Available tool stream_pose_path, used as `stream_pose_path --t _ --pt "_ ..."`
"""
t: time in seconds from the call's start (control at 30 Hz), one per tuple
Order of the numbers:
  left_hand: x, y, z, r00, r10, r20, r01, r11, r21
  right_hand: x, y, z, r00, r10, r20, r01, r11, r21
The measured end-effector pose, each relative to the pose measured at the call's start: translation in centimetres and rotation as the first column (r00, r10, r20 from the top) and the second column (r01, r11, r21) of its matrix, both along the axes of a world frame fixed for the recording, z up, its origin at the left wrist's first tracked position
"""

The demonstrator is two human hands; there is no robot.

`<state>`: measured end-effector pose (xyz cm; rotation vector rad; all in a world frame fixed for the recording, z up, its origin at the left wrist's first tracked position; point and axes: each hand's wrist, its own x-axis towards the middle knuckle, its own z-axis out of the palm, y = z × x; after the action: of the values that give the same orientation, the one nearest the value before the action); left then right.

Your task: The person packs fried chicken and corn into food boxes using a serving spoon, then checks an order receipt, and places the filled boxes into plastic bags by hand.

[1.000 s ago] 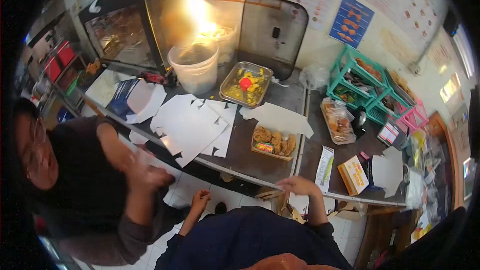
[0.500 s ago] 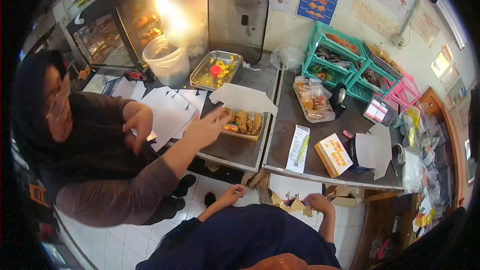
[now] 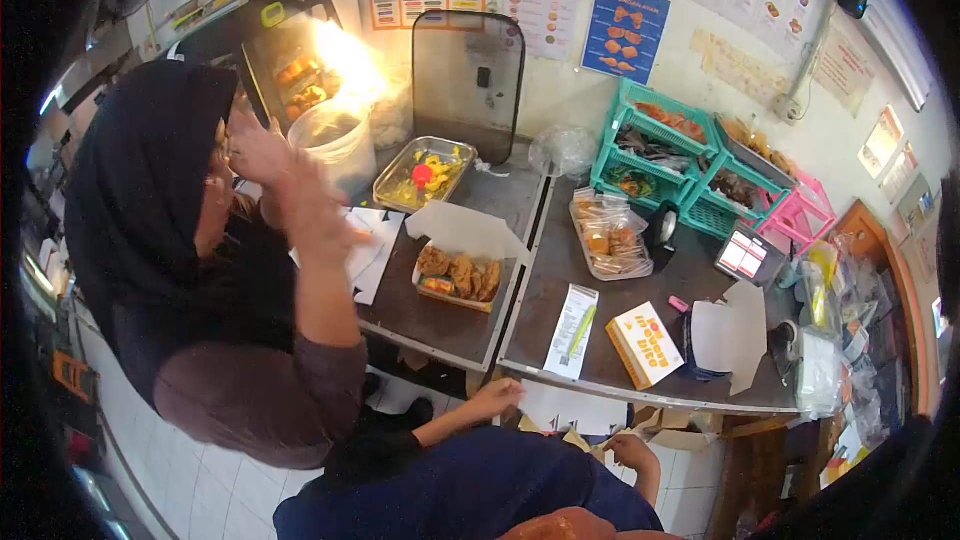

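My left hand (image 3: 497, 399) hangs just off the front table edge, fingers loosely extended and holding nothing. My right hand (image 3: 630, 453) is lower, beside torn brown cardboard (image 3: 578, 438), its fingers loosely bent and apart with nothing visible in them. On the left table, an open box (image 3: 468, 230) holds fried pieces and a small colourful packet (image 3: 437, 285). A receipt (image 3: 572, 331) with a green-yellow pen (image 3: 581, 331) on it lies on the right table, beside a closed orange-and-white box (image 3: 646, 346) and an open dark-sided box (image 3: 712, 337).
At left, a co-worker (image 3: 200, 270) raises both hands near the face. Behind are a metal tray (image 3: 383, 194) with yellow bits, a clear bucket (image 3: 338, 155), a tray of packed food (image 3: 612, 238), green baskets (image 3: 655, 147) and a small screen device (image 3: 746, 252).
The view has shifted. The co-worker has leaned in and lifted an arm from near the food box towards the face. My left hand has moved right, nearer the table edge.
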<state>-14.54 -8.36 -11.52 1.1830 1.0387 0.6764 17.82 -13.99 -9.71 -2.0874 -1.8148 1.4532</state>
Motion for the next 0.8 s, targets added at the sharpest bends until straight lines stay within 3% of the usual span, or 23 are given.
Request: stream_pose_path --t 0.07,0.2,0.3,0.4,0.43,0.53,0.63,0.67,0.8 --pt "1.9 1.9 0.4 0.989 -0.09 0.119 0.086 0.995 0.045 1.0 -0.2 -0.4 1.0 -0.002 0.02 0.001 1.0 0.012" --pt "4.6 4.8 3.7 0.931 -0.199 0.306 0.171 0.979 0.116 1.6 0.7 1.7 0.995 -0.085 0.055 0.092 0.984 -0.15" --pt "5.1 7.1 4.4 0.905 -0.189 0.381 0.147 0.98 0.137 0.7 2.7 3.2 0.989 0.037 0.141 -0.025 0.996 -0.084" --pt "5.5 9.1 3.4 0.939 -0.079 0.335 0.077 0.997 0.018 3.3 5.8 0.0 0.964 0.228 0.135 -0.223 0.974 -0.048" --pt "6.0 9.4 2.5 0.923 -0.015 0.384 -0.015 0.997 0.074 1.5 7.0 2.3 0.983 0.102 0.152 -0.08 0.987 -0.142" --pt "6.5 9.3 2.4 0.924 0.097 0.37 -0.104 0.995 0.001 1.6 8.7 2.3 0.993 0.061 0.1 -0.05 0.993 -0.108" --pt "7.5 8.7 1.6 0.954 0.16 0.254 -0.149 0.987 -0.064 3.5 9.0 0.0 0.977 0.202 -0.063 -0.203 0.979 -0.021" --pt "7.9 8.1 2.1 0.955 0.2 0.221 -0.183 0.979 -0.094 3.9 9.1 -0.1 0.965 0.247 -0.088 -0.254 0.963 -0.092" --pt "12.0 4.8 -0.4 0.867 0.422 0.265 -0.371 0.902 -0.221 7.0 8.1 1.6 0.903 0.429 0.025 -0.425 0.9 -0.094"
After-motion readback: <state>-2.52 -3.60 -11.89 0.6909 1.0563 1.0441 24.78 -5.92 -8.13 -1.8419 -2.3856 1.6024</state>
